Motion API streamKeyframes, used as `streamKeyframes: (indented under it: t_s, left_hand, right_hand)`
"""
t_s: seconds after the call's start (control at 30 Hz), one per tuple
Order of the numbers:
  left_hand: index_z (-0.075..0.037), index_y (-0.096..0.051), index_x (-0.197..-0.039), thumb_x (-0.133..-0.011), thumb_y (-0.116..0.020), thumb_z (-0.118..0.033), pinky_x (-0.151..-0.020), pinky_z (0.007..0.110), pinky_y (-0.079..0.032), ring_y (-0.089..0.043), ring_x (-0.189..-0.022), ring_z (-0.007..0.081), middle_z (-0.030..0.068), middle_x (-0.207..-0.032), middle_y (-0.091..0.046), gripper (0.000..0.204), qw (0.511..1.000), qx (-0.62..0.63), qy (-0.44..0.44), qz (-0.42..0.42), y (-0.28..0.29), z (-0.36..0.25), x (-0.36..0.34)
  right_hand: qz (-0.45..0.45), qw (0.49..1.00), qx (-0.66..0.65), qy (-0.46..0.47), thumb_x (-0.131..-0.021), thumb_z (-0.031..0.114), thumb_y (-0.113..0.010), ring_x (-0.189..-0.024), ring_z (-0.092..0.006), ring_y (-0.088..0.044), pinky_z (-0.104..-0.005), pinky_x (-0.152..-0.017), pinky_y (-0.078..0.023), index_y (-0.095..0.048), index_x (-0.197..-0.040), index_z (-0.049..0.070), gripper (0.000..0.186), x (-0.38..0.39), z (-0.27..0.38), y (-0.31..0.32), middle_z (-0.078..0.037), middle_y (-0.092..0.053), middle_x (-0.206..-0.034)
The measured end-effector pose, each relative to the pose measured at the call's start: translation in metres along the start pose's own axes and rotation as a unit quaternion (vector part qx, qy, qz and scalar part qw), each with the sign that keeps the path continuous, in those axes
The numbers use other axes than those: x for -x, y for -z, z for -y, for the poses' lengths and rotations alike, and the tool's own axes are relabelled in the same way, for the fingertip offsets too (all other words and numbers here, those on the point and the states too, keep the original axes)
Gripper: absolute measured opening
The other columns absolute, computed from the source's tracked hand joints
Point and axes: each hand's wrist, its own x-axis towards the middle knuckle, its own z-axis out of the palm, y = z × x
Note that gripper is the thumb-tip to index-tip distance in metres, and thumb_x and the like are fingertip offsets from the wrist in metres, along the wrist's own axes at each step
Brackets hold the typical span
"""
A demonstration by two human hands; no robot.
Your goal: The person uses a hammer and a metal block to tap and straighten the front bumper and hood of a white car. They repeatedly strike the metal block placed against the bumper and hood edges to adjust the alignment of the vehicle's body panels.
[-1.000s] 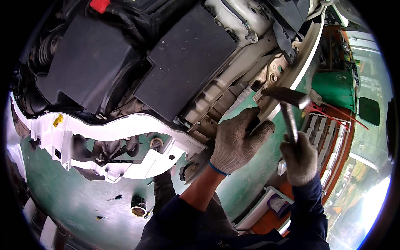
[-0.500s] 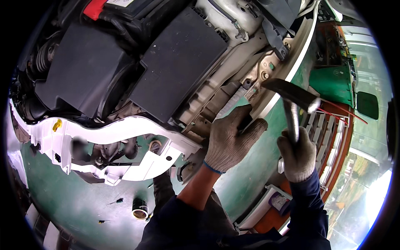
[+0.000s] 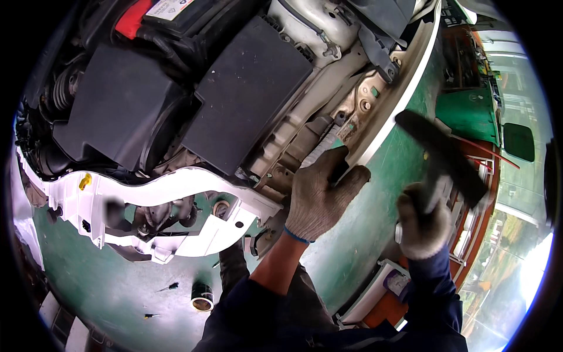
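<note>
My gloved left hand point(image 3: 321, 193) is at the inner edge of the car's fender point(image 3: 390, 105), thumb spread from the fingers, nothing visible in it, beside a ribbed grey piece point(image 3: 321, 144) and rusty metal bracket point(image 3: 365, 104). My gloved right hand point(image 3: 423, 229) grips a hammer point(image 3: 443, 161) by its metal shaft; its dark head is motion-blurred, out to the right of the fender. The white front panel point(image 3: 193, 185) crosses left of my left hand, below a black engine-bay box cover point(image 3: 246, 88).
A green bin point(image 3: 463, 114) and an orange-red cart with pale trays point(image 3: 380, 305) stand to the right, with a thin red bar point(image 3: 495, 155). On the green floor point(image 3: 117, 293) lie an open can point(image 3: 202, 298) and small tools point(image 3: 169, 287). A battery with red cover point(image 3: 132, 20) is at top left.
The hammer head has swung right and tilted, now blurred, as my right hand moved slightly right. My left hand stays at the fender edge; the whole view has shifted a little.
</note>
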Motion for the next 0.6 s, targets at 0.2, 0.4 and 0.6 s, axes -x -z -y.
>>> streamKeyframes:
  t_s: [0.2,0.4,0.6]
  left_hand:
    - [0.001,-0.07,-0.111,-0.092,-0.075,-0.034,-0.067,0.031,-0.054,-0.067,-0.072,0.0153,0.0112,-0.085,-0.072,0.04,1.0,-0.027,0.015,0.0,0.001,-0.002,0.001]
    - [0.004,-0.069,-0.11,-0.091,-0.077,-0.033,-0.067,0.037,-0.055,-0.071,-0.074,0.0262,0.0175,-0.088,-0.072,0.042,1.0,-0.015,-0.004,0.002,0.0,-0.001,-0.002]
    - [0.004,-0.069,-0.111,-0.088,-0.08,-0.03,-0.067,0.038,-0.055,-0.071,-0.073,0.0263,0.0181,-0.087,-0.071,0.042,0.999,-0.044,-0.013,-0.003,0.003,-0.001,-0.004]
  right_hand:
    - [0.044,0.996,0.048,-0.053,-0.096,0.02,-0.072,-0.061,-0.0209,-0.072,-0.0324,-0.06,-0.059,-0.062,-0.109,-0.001,0.027,-0.007,0.01,0.011,-0.012,-0.072,-0.072]
    - [0.186,0.962,0.19,-0.065,-0.093,0.018,-0.074,-0.064,-0.0356,-0.071,-0.0398,-0.059,-0.057,-0.063,-0.101,0.002,0.021,-0.009,-0.006,0.005,-0.017,-0.068,-0.074]
    - [0.084,0.992,0.065,0.067,-0.091,0.018,-0.075,-0.067,-0.0309,-0.075,-0.0387,-0.059,-0.058,-0.062,-0.102,0.002,0.023,-0.01,-0.002,0.007,-0.018,-0.07,-0.074]
